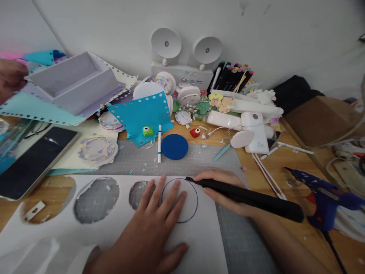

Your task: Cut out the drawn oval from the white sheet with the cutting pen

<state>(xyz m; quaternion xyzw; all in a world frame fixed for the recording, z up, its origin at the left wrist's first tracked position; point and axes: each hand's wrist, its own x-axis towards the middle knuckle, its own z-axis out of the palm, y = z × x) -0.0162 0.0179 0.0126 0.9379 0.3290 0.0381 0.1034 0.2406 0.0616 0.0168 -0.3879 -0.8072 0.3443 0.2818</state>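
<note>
My left hand [154,228] lies flat, fingers spread, on a white paper sheet [199,243], with its fingertips inside a blue drawn circle [179,200]. My right hand [225,190] grips a long black tool [251,198] like a pen. The tool's tip touches the top edge of the circle. The sheet has several round holes [97,199] cut out to the left. It rests on a grey cutting mat [188,160].
A blue disc [174,146] and a white marker [159,144] lie above the sheet. A tablet [31,160] sits left, a blue glue gun [322,194] right. Paper scraps, a lilac box [74,82], markers and a twin-dish lamp [182,57] crowd the back. Another person's hand [10,78] shows far left.
</note>
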